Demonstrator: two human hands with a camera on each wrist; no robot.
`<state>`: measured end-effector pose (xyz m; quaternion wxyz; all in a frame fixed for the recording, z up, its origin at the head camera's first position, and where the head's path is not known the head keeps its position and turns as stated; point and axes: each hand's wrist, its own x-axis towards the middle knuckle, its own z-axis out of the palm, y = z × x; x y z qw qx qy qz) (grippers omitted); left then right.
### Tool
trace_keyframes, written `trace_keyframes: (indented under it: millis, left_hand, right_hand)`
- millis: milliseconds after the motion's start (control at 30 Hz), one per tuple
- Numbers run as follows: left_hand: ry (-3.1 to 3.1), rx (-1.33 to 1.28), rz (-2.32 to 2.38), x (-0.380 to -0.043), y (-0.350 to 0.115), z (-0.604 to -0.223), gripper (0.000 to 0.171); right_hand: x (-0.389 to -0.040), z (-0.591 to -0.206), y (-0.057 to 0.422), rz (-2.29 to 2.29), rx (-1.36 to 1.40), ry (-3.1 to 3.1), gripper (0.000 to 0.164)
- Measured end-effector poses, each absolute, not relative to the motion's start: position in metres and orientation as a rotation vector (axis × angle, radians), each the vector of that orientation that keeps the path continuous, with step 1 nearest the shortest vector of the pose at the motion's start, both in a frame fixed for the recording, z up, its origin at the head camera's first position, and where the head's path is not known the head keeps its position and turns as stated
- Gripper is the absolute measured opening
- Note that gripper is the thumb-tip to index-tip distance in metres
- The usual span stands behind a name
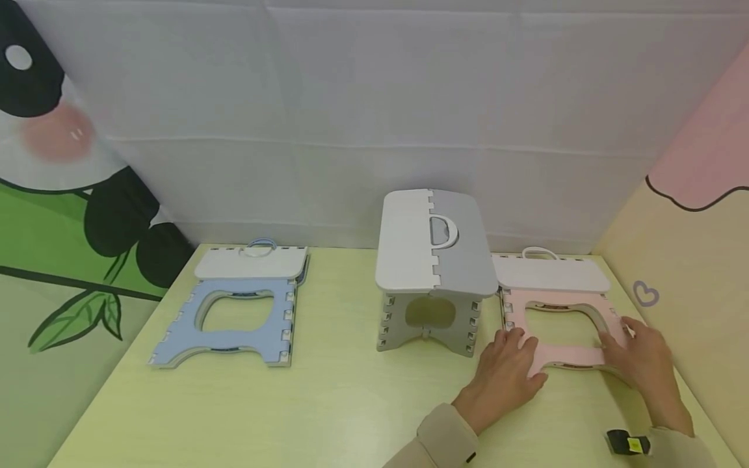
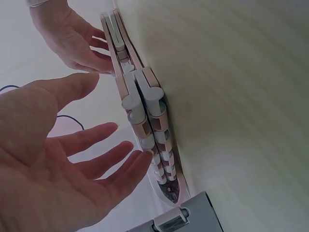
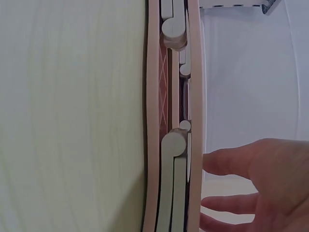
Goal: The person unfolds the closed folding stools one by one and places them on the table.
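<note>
A pink-and-white folding stool (image 1: 570, 354) lies folded flat on the table at the right, its white seat panel and handle toward the wall. My left hand (image 1: 504, 372) is at its near left side, fingertips right at the hinged edge. In the left wrist view, the fingers (image 2: 104, 159) are relaxed and spread beside the stool's hinges (image 2: 157, 133). On the opposite side, my right hand (image 1: 643, 357) has its fingertips at the right edge. The right wrist view shows its thumb (image 3: 224, 161) fairly straight against the pink panel (image 3: 194, 116), above the stacked folded layers.
A grey-and-white stool (image 1: 404, 240) stands unfolded just left of the pink one. A blue-and-white folding stool (image 1: 234, 338) lies flat at the table's left. Behind hangs a pale grey cloth (image 1: 351, 117). A black device (image 1: 627, 443) with a yellow label shows by the right wrist.
</note>
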<state>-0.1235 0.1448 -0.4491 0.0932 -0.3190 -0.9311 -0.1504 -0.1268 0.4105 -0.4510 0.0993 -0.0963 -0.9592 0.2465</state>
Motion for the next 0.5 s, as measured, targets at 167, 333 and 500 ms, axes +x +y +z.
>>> trace_keyframes:
  millis: [167,333,500]
  left_hand:
    - [-2.789,-0.964,-0.457,-0.1233,0.1444,-0.4486,0.034]
    - [-2.784,-0.952,-0.425,-0.1231,0.1453,-0.4491,0.029]
    - [-2.817,-0.938,-0.412,-0.1227,0.1464,-0.4497,0.03]
  right_hand:
    - [-0.1267,-0.4538,0.4138,0.694,-0.257,-2.851,0.056]
    - [-0.1278,-0.4557,0.4171,0.684,-0.257,-2.887,0.056]
    - [-0.1286,-0.457,0.4202,0.676,-0.253,-2.908,0.057]
